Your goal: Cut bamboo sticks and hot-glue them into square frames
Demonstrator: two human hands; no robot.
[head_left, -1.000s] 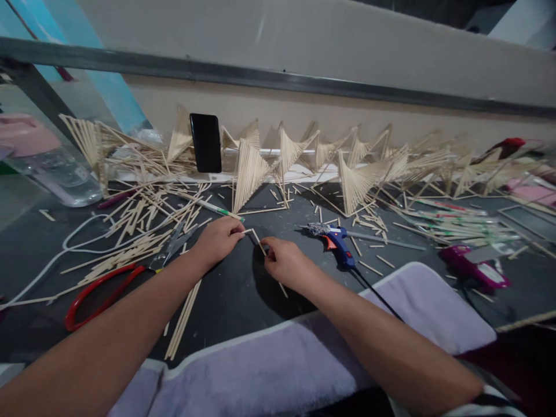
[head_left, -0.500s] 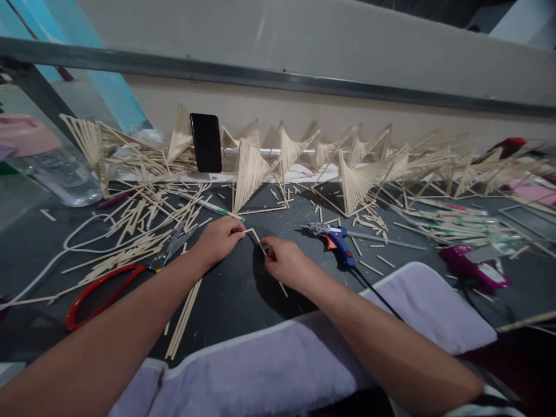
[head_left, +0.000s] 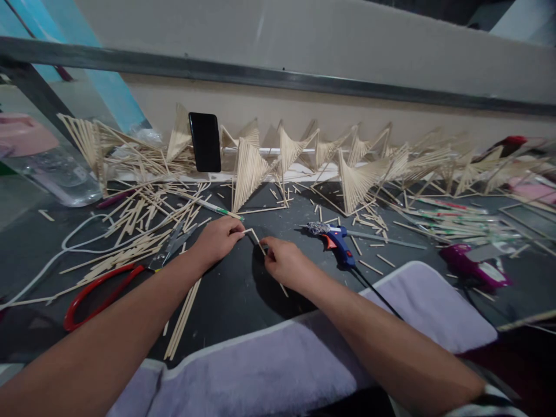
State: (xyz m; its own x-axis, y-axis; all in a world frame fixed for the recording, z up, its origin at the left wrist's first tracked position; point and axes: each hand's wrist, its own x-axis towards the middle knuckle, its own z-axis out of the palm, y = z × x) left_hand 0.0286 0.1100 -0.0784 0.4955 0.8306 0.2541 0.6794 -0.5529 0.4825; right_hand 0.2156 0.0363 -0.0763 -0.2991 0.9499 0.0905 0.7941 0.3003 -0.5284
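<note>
Two thin wooden sticks meet at an angle in front of me, just above or on the dark tabletop. My left hand (head_left: 220,237) pinches the short stick (head_left: 248,231) near the corner. The longer wooden stick (head_left: 256,238) is pinched in my right hand (head_left: 282,260), and its lower end shows below that hand. Right of my right hand lies a blue glue gun (head_left: 339,240) with an orange trigger and a small red light. Scissors with red handles (head_left: 98,295) lie partly behind my left forearm, among loose sticks (head_left: 139,231).
Fan-shaped stick structures (head_left: 249,171) line the back of the table. A phone (head_left: 205,143) stands upright among them. On the left is a bottle with a pink lid (head_left: 28,136); on the right lies a magenta glue gun (head_left: 475,267). A lilac cloth (head_left: 269,370) covers the near edge.
</note>
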